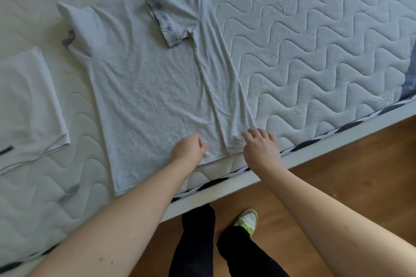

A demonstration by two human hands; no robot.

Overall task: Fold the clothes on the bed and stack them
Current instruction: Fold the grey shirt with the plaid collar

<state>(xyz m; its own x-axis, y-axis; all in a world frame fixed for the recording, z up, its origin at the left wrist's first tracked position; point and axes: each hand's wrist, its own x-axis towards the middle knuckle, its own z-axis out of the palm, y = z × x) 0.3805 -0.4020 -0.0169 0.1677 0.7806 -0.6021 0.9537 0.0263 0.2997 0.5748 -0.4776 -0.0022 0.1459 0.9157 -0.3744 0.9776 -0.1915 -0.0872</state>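
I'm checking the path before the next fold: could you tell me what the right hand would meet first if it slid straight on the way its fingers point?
The right hand points up along the folded-over side of the grey T-shirt, which its fingertips already touch. It would probably run along that flap toward the folded sleeve.

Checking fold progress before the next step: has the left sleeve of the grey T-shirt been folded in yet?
No, the grey T-shirt has its left sleeve spread flat on the mattress; only its right side is folded in.

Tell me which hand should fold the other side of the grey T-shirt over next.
Probably the left hand. It sits at the T-shirt's hem, nearer the unfolded left side. The right hand rests on the side already folded in.
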